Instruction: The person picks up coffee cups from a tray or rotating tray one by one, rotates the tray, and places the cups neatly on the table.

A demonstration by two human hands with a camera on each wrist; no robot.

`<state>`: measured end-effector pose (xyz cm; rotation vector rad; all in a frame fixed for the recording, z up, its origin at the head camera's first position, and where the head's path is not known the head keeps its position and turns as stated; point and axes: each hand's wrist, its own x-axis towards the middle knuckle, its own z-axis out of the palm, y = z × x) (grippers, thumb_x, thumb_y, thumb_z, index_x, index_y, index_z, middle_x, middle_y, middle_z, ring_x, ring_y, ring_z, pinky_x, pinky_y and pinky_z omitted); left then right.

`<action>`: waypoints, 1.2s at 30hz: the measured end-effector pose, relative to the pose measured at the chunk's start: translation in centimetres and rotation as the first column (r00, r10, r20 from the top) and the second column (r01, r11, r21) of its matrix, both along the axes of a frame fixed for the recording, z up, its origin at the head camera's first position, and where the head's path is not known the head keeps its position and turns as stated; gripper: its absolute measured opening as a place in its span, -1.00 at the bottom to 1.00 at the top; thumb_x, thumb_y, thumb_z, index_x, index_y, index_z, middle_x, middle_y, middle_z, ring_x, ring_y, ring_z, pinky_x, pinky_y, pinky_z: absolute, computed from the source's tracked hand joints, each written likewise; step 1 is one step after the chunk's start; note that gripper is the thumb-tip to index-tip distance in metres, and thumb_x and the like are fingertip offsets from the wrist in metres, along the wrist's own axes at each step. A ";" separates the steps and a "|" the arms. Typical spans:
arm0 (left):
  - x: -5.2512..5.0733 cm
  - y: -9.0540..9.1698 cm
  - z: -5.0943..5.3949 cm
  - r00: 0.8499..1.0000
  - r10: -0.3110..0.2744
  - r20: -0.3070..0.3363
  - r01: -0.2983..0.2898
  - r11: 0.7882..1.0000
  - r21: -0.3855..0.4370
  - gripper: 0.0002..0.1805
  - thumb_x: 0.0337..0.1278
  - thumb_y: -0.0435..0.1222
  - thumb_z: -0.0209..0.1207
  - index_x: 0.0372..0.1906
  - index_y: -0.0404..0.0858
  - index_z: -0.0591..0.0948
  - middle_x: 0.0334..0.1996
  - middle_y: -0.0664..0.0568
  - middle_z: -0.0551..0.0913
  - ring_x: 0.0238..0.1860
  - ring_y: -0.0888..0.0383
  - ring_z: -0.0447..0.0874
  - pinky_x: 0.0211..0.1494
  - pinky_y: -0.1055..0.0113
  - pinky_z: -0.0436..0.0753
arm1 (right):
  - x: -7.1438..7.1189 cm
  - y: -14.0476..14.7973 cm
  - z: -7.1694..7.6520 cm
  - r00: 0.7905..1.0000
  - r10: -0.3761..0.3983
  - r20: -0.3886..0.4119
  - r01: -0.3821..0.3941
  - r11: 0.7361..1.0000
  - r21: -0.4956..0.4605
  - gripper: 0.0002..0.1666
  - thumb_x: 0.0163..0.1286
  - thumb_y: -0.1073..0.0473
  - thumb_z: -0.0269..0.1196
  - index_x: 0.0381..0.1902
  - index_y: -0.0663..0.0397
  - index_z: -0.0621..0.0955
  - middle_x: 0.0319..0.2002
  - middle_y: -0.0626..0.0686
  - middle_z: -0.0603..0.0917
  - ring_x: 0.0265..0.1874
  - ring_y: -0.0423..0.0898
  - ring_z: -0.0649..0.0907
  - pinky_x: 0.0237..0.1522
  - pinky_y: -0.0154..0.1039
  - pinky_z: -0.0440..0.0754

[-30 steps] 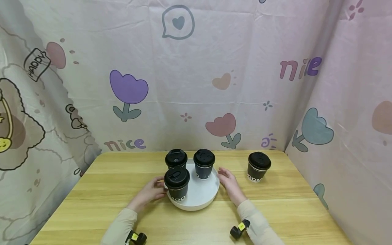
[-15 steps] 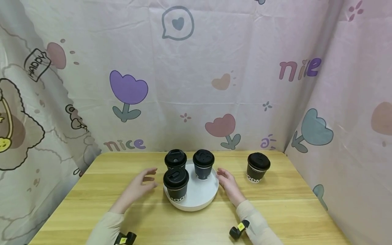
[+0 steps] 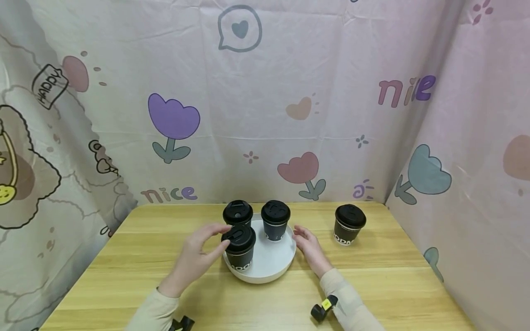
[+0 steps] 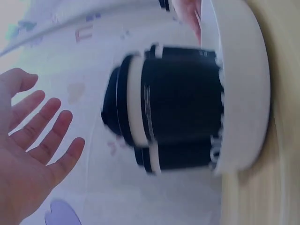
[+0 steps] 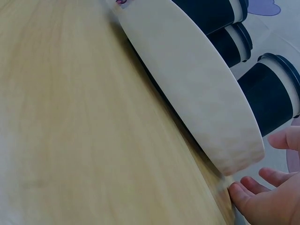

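Note:
A round white tray bears three black paper coffee cups with black lids. One cup stands at its front left, another cup behind that, partly hidden, and a third cup at the back. My left hand is raised beside the front cup's lid, thumb and fingers spread; the left wrist view shows that hand apart from the cups. At the tray's right rim is my right hand, fingers relaxed. In the right wrist view its fingers lie close to the tray wall; contact is unclear.
A further lidded black cup stands on the wooden table to the right of the tray. Behind the table hangs a patterned cloth, which also runs along both sides. Each wrist carries a small black camera.
My left hand left the tray's left rim, drew back leftward, then rose and came in beside the front cup's lid. The right hand, tray and cups look unmoved.

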<state>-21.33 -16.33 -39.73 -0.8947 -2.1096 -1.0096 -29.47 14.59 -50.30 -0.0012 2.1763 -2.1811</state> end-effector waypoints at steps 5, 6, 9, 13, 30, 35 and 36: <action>0.4 2.6 0.0 0.998 -0.049 -0.027 0.047 0.995 -0.083 -0.61 0.03 -0.37 0.35 0.03 -0.18 0.64 -0.01 0.04 0.69 0.05 0.11 0.62 0.26 0.59 0.47 | -0.2 0.1 -0.3 1.000 0.000 0.004 0.000 1.000 0.017 -0.35 0.43 0.22 0.05 0.41 0.35 0.24 0.35 0.40 0.33 0.34 0.23 0.36 0.42 0.11 0.34; 0.4 3.1 0.0 0.998 -0.053 -0.024 0.050 0.993 -0.103 -0.62 0.04 -0.34 0.35 0.03 -0.16 0.64 -0.01 0.07 0.69 0.05 0.13 0.62 0.24 0.57 0.50 | -0.2 0.2 -0.3 1.000 -0.001 0.006 0.000 1.000 0.013 -0.35 0.43 0.23 0.06 0.41 0.34 0.25 0.35 0.39 0.33 0.34 0.22 0.36 0.42 0.10 0.34; 0.5 4.6 -0.4 0.996 -0.082 -0.019 0.079 0.987 -0.144 -0.64 0.09 -0.30 0.33 0.03 -0.13 0.63 -0.01 0.11 0.67 0.05 0.18 0.60 0.18 0.42 0.59 | -0.3 0.2 -0.4 1.000 -0.001 0.008 0.001 1.000 -0.002 -0.35 0.41 0.24 0.06 0.41 0.34 0.25 0.35 0.39 0.34 0.35 0.21 0.36 0.43 0.10 0.33; 0.5 6.6 -1.3 0.992 -0.125 -0.016 0.120 0.974 -0.192 -0.64 0.10 -0.29 0.32 0.04 -0.12 0.62 -0.02 0.12 0.67 0.03 0.19 0.60 0.11 0.31 0.65 | -0.3 0.3 -0.5 1.000 0.006 0.001 -0.006 1.000 -0.009 -0.36 0.41 0.26 0.05 0.40 0.37 0.25 0.34 0.40 0.34 0.34 0.23 0.36 0.42 0.10 0.33; 1.1 10.0 -4.8 0.933 0.065 0.353 0.177 0.771 -0.612 -0.56 0.13 -0.21 0.28 0.14 -0.22 0.60 0.01 0.01 0.70 0.04 0.12 0.65 0.17 0.30 0.62 | -0.5 0.3 -0.6 1.000 0.009 -0.011 -0.009 1.000 -0.021 -0.39 0.41 0.27 0.04 0.37 0.41 0.28 0.33 0.41 0.35 0.33 0.24 0.38 0.41 0.08 0.37; 1.0 10.0 -5.1 0.933 0.057 0.354 0.184 0.771 -0.609 -0.56 0.12 -0.21 0.29 0.12 -0.22 0.61 -0.02 0.02 0.73 0.00 0.15 0.67 0.13 0.33 0.63 | -0.4 0.3 -0.4 1.000 0.010 -0.003 -0.010 1.000 -0.023 -0.39 0.42 0.27 0.04 0.37 0.40 0.28 0.34 0.40 0.34 0.34 0.23 0.38 0.41 0.07 0.37; 1.0 10.0 -5.1 0.932 0.056 0.357 0.187 0.771 -0.609 -0.56 0.12 -0.21 0.30 0.12 -0.22 0.61 -0.02 0.03 0.73 -0.01 0.15 0.67 0.12 0.34 0.63 | -0.4 0.3 -0.4 1.000 0.012 -0.004 -0.012 1.000 -0.022 -0.39 0.42 0.27 0.03 0.37 0.41 0.27 0.34 0.40 0.34 0.34 0.24 0.38 0.40 0.06 0.38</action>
